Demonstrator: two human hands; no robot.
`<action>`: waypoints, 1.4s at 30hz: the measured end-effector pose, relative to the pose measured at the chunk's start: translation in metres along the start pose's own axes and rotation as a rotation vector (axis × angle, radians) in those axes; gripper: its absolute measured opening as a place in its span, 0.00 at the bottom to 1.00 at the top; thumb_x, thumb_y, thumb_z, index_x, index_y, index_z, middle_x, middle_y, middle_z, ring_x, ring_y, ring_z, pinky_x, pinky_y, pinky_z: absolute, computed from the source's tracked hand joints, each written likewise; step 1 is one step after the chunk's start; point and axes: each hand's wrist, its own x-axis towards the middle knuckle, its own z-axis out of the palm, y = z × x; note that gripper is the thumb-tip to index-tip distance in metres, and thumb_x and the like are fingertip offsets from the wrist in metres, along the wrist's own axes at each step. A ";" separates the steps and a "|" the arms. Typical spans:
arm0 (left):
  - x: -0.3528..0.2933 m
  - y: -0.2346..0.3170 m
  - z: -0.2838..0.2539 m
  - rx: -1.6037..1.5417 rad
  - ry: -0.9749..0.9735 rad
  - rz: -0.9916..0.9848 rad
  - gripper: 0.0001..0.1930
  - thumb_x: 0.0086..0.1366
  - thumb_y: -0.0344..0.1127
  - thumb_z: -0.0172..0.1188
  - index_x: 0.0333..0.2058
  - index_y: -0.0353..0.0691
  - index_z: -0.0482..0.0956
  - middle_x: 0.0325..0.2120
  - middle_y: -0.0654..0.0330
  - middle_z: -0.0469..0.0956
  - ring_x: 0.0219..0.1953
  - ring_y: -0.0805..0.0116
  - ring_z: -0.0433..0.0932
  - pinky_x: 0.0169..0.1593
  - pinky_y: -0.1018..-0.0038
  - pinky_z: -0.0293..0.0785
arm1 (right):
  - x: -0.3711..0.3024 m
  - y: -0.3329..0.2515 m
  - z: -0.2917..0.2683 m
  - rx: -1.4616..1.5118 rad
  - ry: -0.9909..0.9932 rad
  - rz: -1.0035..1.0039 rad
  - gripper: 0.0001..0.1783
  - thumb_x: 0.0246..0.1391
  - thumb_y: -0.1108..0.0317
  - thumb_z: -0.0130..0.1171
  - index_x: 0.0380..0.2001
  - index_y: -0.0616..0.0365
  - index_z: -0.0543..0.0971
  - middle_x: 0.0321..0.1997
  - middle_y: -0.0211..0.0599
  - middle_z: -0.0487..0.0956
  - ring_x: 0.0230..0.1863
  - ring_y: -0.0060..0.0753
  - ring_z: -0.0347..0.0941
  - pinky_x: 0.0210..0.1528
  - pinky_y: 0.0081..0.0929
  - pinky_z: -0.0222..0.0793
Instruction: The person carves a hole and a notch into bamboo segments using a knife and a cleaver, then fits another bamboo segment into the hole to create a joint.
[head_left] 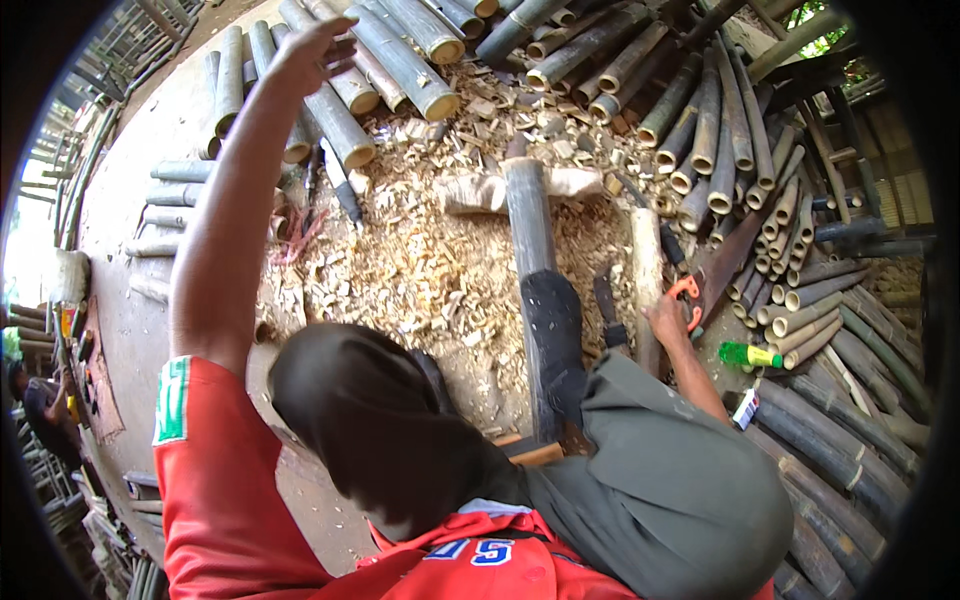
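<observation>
My left hand (308, 58) is raised at the upper left, fingers stretched out and holding nothing, over cut bamboo lengths (405, 70). Low on the right, my right hand (668, 320) grips a handsaw (735, 255) by its orange handle; the brown blade points up and away to the right. Between my knees a grey bamboo pole (528, 215) runs away from me, its far part resting across a pale log (478, 194). My foot in a dark covering (552, 310) presses against this pole. A peeled pale pole (646, 270) lies just left of my right hand.
Wood chips (420, 250) cover the ground ahead. Stacked bamboo pieces (715, 150) curve around the far and right sides. A green bottle (750, 355) lies right of my right arm. A dark-handled tool (347, 200) lies among the chips. Another person (48, 410) is at the far left.
</observation>
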 end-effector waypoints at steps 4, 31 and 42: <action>0.047 -0.050 0.036 0.094 0.268 -0.274 0.32 0.64 0.46 0.75 0.62 0.39 0.75 0.51 0.46 0.77 0.44 0.58 0.81 0.43 0.61 0.87 | 0.004 -0.031 -0.028 -0.015 -0.195 0.135 0.24 0.51 0.61 0.78 0.34 0.77 0.81 0.37 0.74 0.82 0.45 0.76 0.81 0.45 0.57 0.78; -0.032 -0.106 0.062 -0.348 0.137 -0.270 0.29 0.53 0.45 0.80 0.45 0.31 0.79 0.33 0.55 0.82 0.30 0.62 0.85 0.40 0.59 0.88 | 0.009 -0.023 -0.019 0.005 -0.268 0.234 0.25 0.49 0.63 0.79 0.41 0.74 0.82 0.45 0.69 0.83 0.50 0.71 0.81 0.53 0.55 0.77; 0.039 -0.140 0.000 0.066 0.328 -0.125 0.35 0.56 0.40 0.78 0.54 0.21 0.72 0.42 0.39 0.83 0.38 0.51 0.88 0.40 0.56 0.88 | -0.004 -0.030 -0.029 0.026 -0.161 0.212 0.22 0.51 0.62 0.76 0.44 0.67 0.85 0.44 0.63 0.85 0.49 0.70 0.82 0.51 0.57 0.77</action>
